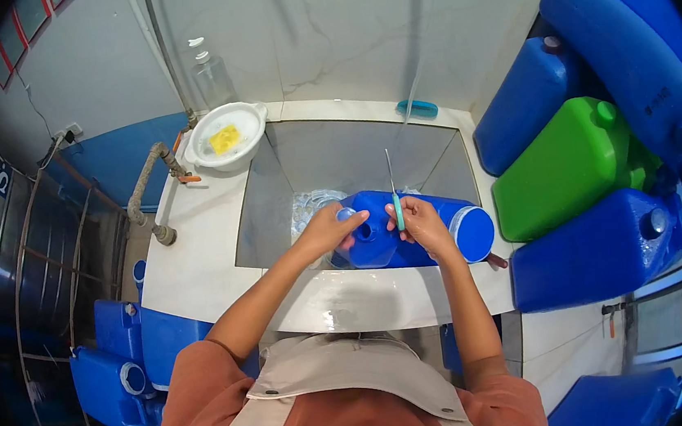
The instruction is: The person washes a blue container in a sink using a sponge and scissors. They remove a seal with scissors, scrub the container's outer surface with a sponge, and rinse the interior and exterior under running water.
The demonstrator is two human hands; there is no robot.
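A blue plastic water container lies across the front of a tiled sink basin, with a large blue cap at its right end and a small open spout between my hands. My left hand holds a small, round, pale cap at its fingertips, just left of the spout. In my right hand is a slim tool with a teal handle and a thin metal shaft, pointing away from me. Crumpled clear plastic is partly visible beneath the container.
A white basin with a yellow sponge stands back left, beside a pump bottle and a pipe tap. A teal brush lies on the back ledge. Blue containers and a green container line the right side.
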